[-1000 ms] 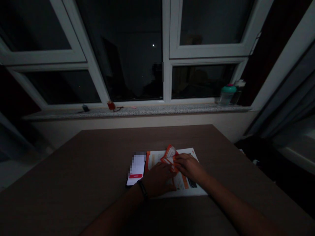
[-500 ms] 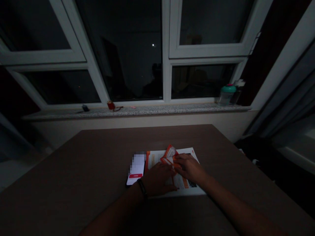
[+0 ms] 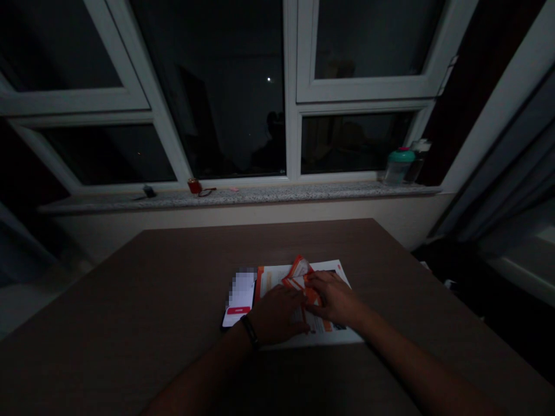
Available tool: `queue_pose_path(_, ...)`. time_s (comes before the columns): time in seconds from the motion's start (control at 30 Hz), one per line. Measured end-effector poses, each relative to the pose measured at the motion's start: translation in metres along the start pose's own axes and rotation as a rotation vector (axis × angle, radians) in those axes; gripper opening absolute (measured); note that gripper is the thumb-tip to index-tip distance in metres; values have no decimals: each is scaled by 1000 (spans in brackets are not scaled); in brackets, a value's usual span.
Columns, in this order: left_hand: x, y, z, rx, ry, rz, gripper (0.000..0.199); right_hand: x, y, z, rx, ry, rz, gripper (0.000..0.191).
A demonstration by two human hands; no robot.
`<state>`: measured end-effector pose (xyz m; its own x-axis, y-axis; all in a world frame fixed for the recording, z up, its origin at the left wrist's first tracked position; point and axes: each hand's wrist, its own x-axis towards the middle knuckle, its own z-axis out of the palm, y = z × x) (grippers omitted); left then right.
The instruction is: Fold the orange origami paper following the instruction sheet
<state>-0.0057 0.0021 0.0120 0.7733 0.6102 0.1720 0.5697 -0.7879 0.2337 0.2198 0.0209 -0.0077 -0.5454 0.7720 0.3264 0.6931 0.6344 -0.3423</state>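
A folded sheet of orange and white printed paper lies on top of an open-faced printed booklet or stack of pages. Its pointed upper corner stands out beyond my fingers. My left hand, with a dark band on its wrist, lies flat on the pages with its fingers stretched and thumb apart. Its fingertips touch the folded paper's lower left side. From the right, my right hand has curved fingers and thumb on the same paper, holding it. Part of the paper is hidden under both hands.
A lit phone, partly pixelated, lies left of the pages on the brown table. Behind, the speckled windowsill carries a red jar, a small dark item and a teal-lidded bottle beside a clear bottle.
My right thumb has shifted slightly lower, so more of the orange paper shows between my hands. My left hand has barely moved.
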Motion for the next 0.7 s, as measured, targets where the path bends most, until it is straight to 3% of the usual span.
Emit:
queue_pose_path(0.13, 1, 0, -1, 33, -30, 21, 54, -2, 2, -3, 13, -32, -37, 53)
queue_pose_path(0.4, 3, 0, 0, 81, -38, 31, 50, 0, 12, 8, 27, 12, -52, 32)
queue_pose_path(0.7, 4, 5, -7, -6, -38, 36, 35, 5, 4, 6, -6, 7, -15, 18)
